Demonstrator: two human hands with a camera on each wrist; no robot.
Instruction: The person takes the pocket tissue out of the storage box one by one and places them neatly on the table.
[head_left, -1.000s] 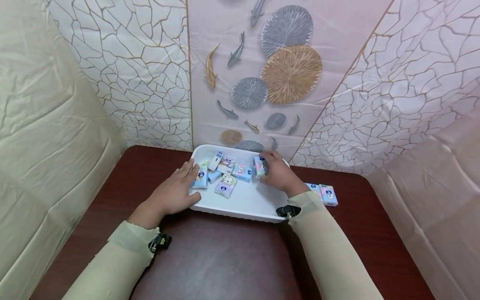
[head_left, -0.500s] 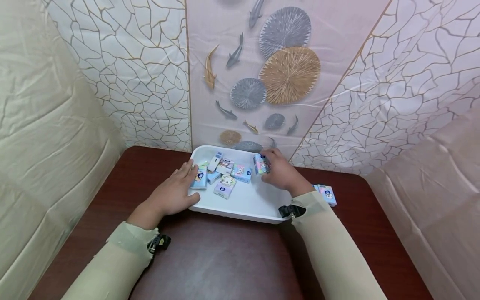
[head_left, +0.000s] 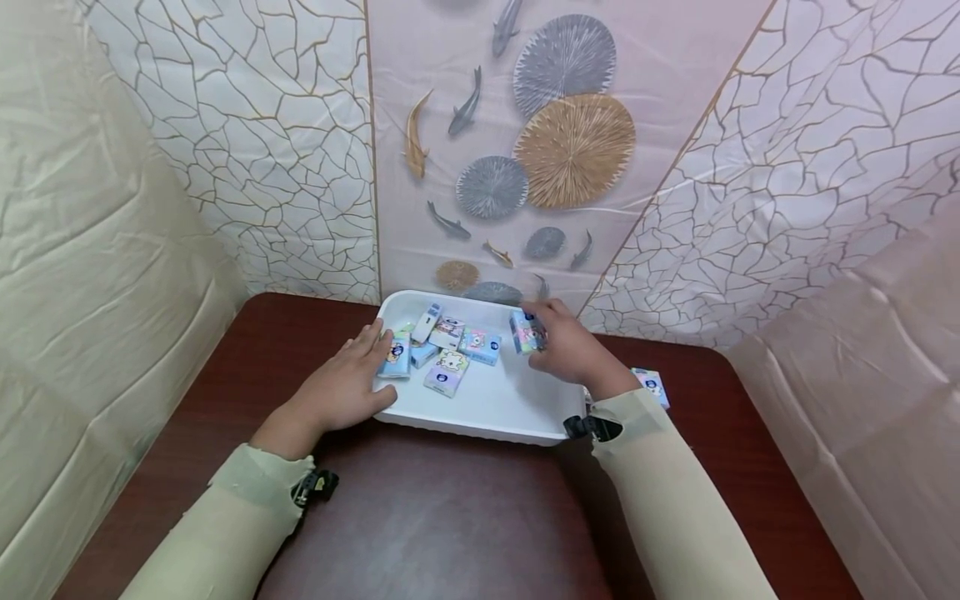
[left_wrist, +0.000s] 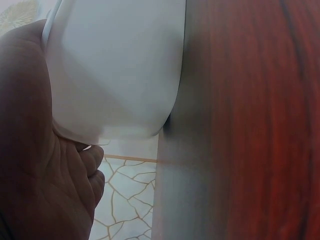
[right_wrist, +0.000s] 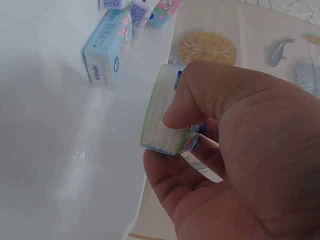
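Note:
A white tray [head_left: 517,408] holds several small tissue packs in its left and middle part. My right hand [head_left: 573,350] pinches one pack [head_left: 527,332] at the tray's right end. The right wrist view shows that pack [right_wrist: 162,110] between the thumb and fingers of my right hand [right_wrist: 250,150]. My left hand [head_left: 347,383] lies with straight fingers over the tray's left rim, beside a blue pack [head_left: 396,358]. In the left wrist view my left hand [left_wrist: 45,165] rests along the edge of the tray [left_wrist: 115,65].
On the dark red table [head_left: 420,517], another pack [head_left: 651,387] lies right of the tray, partly hidden by my right forearm. A patterned cloth [head_left: 480,150] hangs behind the tray, and plain cloth [head_left: 90,250] hangs at the left side.
My right hand has shifted slightly right, still pinching the pack, and its forearm covers more of the packs outside the tray. The left hand stays on the rim.

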